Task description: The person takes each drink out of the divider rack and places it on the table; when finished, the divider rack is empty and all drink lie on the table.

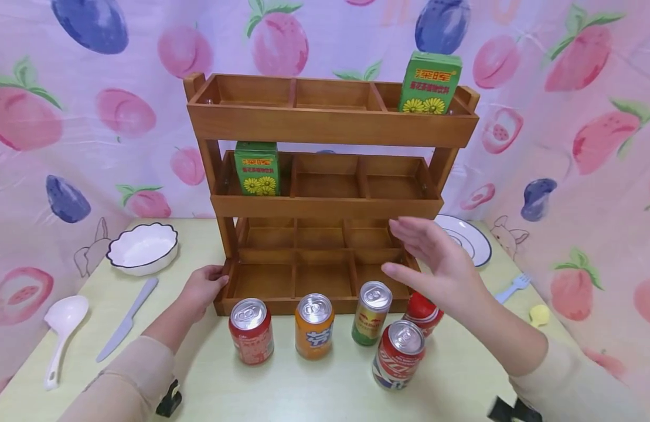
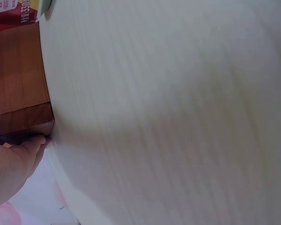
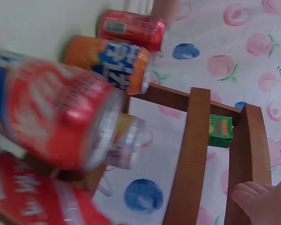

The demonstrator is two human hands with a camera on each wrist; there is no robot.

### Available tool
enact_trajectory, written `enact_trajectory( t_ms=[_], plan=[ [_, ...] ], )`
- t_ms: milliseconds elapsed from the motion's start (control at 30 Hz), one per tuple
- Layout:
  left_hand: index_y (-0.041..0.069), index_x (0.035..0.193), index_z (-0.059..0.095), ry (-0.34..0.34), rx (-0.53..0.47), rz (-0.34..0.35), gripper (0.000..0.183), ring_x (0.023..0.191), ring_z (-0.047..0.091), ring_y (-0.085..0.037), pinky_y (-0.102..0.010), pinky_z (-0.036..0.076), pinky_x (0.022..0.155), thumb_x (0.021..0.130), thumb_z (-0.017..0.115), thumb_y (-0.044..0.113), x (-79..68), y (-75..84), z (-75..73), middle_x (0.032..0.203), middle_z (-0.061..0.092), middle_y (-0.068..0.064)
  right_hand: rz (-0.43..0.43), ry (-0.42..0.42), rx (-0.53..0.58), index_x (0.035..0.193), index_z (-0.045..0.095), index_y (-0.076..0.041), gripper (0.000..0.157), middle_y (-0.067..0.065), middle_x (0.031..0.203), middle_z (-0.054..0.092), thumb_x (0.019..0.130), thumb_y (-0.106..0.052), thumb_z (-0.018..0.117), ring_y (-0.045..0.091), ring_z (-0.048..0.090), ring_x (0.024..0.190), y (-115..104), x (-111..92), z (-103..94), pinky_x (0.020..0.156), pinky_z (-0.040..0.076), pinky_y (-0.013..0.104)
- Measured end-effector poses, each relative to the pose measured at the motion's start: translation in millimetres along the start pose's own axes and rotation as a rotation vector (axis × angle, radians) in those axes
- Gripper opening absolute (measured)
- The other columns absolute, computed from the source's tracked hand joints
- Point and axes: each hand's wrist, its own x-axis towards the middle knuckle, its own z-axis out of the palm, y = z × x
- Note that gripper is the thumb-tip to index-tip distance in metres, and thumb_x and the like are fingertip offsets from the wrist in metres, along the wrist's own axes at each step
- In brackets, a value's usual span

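A three-tier wooden rack point(image 1: 325, 205) with compartments stands on the table. My left hand point(image 1: 203, 287) grips its lower left corner, thumb against the wood in the left wrist view. My right hand point(image 1: 441, 264) is raised before the rack's lower right side, fingers extended, holding nothing. One green drink carton point(image 1: 430, 85) stands in the top right compartment, another green carton point(image 1: 257, 169) in the middle tier's left one. In front stand a red can point(image 1: 251, 334), an orange can point(image 1: 314, 328), a gold-and-green can point(image 1: 371, 316) and a red-white-blue can point(image 1: 397, 357). My right forearm partly hides a red container point(image 1: 424, 310).
To the left are a white scalloped bowl point(image 1: 143, 249), a grey-blue knife point(image 1: 126, 322) and a white ladle point(image 1: 65, 328). On the right lie a white plate point(image 1: 475, 237), a light-blue fork point(image 1: 514, 285) and a yellow spoon point(image 1: 539, 315). Fruit-print cloth point(image 1: 325, 35) hangs behind.
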Motion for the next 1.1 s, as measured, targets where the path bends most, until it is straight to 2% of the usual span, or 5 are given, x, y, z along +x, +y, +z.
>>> enact_trajectory(
  t_ms=[100,300,567,800,1100],
  plan=[
    [-0.012,0.128,0.036,0.001,0.007,0.003,0.041,0.109,0.044,-0.036,-0.043,0.036,0.094,0.092,0.046,0.005,-1.1,-0.1,-2.8,0.122,0.043,-0.029,0.045,-0.031,0.005,0.131,0.039,-0.009,0.068,-0.001,0.13,0.047,0.074,-0.027,0.073,0.012,0.041,0.12,-6,36,10.9,0.096,0.034,0.03],
    [-0.013,0.127,0.036,0.0,-0.004,0.014,0.04,0.109,0.044,-0.036,-0.043,0.037,0.094,0.092,0.045,0.004,-2.6,-0.5,-4.7,0.122,0.044,-0.03,0.105,-0.106,-0.124,0.135,0.033,-0.009,0.088,0.003,0.135,0.04,0.067,-0.051,0.071,0.014,0.038,0.121,-9,107,46.6,0.097,0.034,0.031],
    [-0.011,0.124,0.04,-0.002,0.004,0.002,0.041,0.104,0.047,-0.034,-0.041,0.04,0.091,0.089,0.052,0.007,-4.4,2.9,-2.8,0.117,0.047,-0.027,0.087,-0.157,-0.194,0.139,0.029,-0.017,0.092,0.001,0.138,0.036,0.065,-0.049,0.073,0.013,0.035,0.123,-20,180,93.1,0.097,0.034,0.025],
    [-0.01,0.127,0.038,-0.002,-0.014,-0.004,0.04,0.111,0.044,-0.035,-0.042,0.036,0.095,0.091,0.047,0.005,1.2,2.5,-0.6,0.122,0.045,-0.028,0.043,-0.155,-0.148,0.129,0.038,-0.02,0.072,-0.005,0.115,0.05,0.069,-0.035,0.075,0.009,0.047,0.105,-20,215,115.7,0.09,0.038,0.022],
    [-0.01,0.127,0.038,-0.001,-0.005,-0.019,0.039,0.11,0.043,-0.036,-0.044,0.037,0.094,0.091,0.047,0.005,0.0,-0.8,-2.6,0.121,0.044,-0.028,0.016,-0.092,-0.151,0.125,0.043,-0.014,0.056,-0.002,0.114,0.052,0.077,-0.021,0.071,0.01,0.049,0.103,-14,224,131.0,0.089,0.038,0.018]
  ],
)
